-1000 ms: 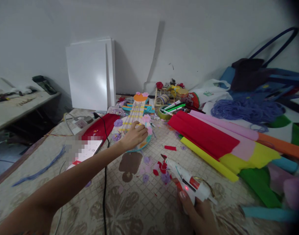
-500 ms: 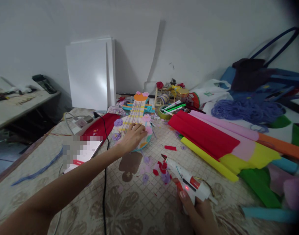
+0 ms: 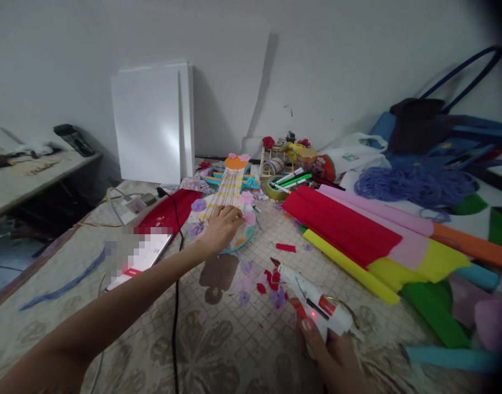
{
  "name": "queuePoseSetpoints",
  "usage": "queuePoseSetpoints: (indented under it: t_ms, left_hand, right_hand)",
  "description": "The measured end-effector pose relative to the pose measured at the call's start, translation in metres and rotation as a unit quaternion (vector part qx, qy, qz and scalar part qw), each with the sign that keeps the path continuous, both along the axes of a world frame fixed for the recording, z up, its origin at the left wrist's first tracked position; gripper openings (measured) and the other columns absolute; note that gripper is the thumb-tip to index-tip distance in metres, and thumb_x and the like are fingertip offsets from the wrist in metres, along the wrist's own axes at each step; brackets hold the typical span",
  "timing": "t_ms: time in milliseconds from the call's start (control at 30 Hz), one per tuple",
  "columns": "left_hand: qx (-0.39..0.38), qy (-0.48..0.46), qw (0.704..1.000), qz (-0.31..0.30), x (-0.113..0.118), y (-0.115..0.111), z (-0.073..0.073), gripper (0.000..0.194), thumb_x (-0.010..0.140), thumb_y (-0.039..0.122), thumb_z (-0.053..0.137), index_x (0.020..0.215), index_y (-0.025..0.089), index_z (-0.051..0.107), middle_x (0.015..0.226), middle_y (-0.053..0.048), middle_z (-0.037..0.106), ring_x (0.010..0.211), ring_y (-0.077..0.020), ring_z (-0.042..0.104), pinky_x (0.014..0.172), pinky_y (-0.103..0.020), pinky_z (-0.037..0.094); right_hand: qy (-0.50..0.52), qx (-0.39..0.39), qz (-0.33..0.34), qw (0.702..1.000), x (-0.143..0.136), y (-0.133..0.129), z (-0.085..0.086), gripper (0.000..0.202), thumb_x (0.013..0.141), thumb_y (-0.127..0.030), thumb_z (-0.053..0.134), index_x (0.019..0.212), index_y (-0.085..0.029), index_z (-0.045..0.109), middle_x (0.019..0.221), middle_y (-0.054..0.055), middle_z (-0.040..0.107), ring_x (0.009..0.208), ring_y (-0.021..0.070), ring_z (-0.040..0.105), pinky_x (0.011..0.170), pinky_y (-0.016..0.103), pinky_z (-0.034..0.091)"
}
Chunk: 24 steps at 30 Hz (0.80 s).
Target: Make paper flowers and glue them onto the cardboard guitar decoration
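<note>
My left hand (image 3: 223, 229) rests over the lower body of a decorated craft guitar (image 3: 225, 192) lying on the table. Its fingers are bent and close together; the fingertips and whatever lies under them are hidden. Strings run along the guitar's yellow-striped neck to an orange head, and purple flowers (image 3: 196, 228) sit on its left edge. My right hand (image 3: 330, 350) is wrapped round a white hot glue gun (image 3: 300, 287) with a red light lit. The gun's nozzle points up and left, above loose red scraps (image 3: 272, 280) and purple paper flowers (image 3: 277, 297).
Crepe paper (image 3: 345, 224) in several colours covers the right side. Blue yarn (image 3: 415, 185) and a plastic bag (image 3: 357, 150) are behind it. A phone (image 3: 152, 249) lies left, near a black cable (image 3: 176, 317). White boards (image 3: 150, 126) lean on the wall.
My left hand has shifted very slightly over the guitar, its fingers drawn a little to the left. My right hand and the glue gun stay practically where they were.
</note>
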<state>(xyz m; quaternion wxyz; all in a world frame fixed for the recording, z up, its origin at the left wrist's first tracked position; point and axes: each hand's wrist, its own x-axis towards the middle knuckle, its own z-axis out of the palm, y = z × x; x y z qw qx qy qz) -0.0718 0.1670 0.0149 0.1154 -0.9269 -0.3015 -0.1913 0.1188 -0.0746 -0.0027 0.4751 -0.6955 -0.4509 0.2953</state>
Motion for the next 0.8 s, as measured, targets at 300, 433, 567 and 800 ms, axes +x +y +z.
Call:
queuePoseSetpoints:
  t_ms: [300, 433, 567, 800]
  left_hand:
    - [-0.076, -0.088, 0.993, 0.035, 0.009, 0.005, 0.007, 0.047, 0.069, -0.001, 0.040, 0.111, 0.016, 0.053, 0.122, -0.010, 0.053, 0.121, -0.0252, 0.038, 0.094, -0.045, 0.035]
    - [-0.127, -0.083, 0.988, 0.031, 0.013, 0.014, 0.010, 0.044, 0.065, 0.000, 0.042, 0.102, 0.018, 0.056, 0.123, -0.011, 0.050, 0.127, -0.0292, 0.030, 0.095, -0.052, 0.034]
    - [-0.146, -0.066, 0.986, 0.038, 0.014, 0.016, 0.011, 0.038, 0.065, -0.001, 0.043, 0.095, 0.018, 0.058, 0.123, -0.011, 0.049, 0.129, -0.0312, 0.027, 0.095, -0.055, 0.034]
    - [-0.144, -0.056, 0.987, 0.039, 0.016, 0.016, 0.008, 0.034, 0.067, 0.000, 0.044, 0.093, 0.017, 0.058, 0.121, -0.011, 0.051, 0.129, -0.0328, 0.028, 0.095, -0.057, 0.033]
  right_hand:
    - [0.030, -0.034, 0.014, 0.999, -0.001, 0.002, 0.002, 0.044, 0.076, -0.060, 0.053, 0.071, -0.019, 0.068, 0.052, 0.004, 0.059, 0.051, 0.0197, 0.054, 0.054, 0.029, 0.050]
    - [0.035, -0.033, -0.010, 0.999, -0.002, 0.001, 0.001, 0.045, 0.073, -0.060, 0.055, 0.079, -0.018, 0.070, 0.063, 0.006, 0.065, 0.059, 0.0214, 0.057, 0.060, 0.030, 0.051]
    - [0.048, -0.043, -0.002, 0.998, -0.001, 0.001, 0.001, 0.046, 0.074, -0.058, 0.056, 0.087, -0.017, 0.070, 0.062, 0.005, 0.064, 0.058, 0.0211, 0.057, 0.062, 0.031, 0.052]
    - [0.072, -0.029, -0.005, 0.997, -0.004, 0.002, 0.003, 0.041, 0.073, -0.057, 0.057, 0.065, -0.019, 0.066, 0.060, 0.006, 0.064, 0.072, 0.0248, 0.062, 0.070, 0.032, 0.053]
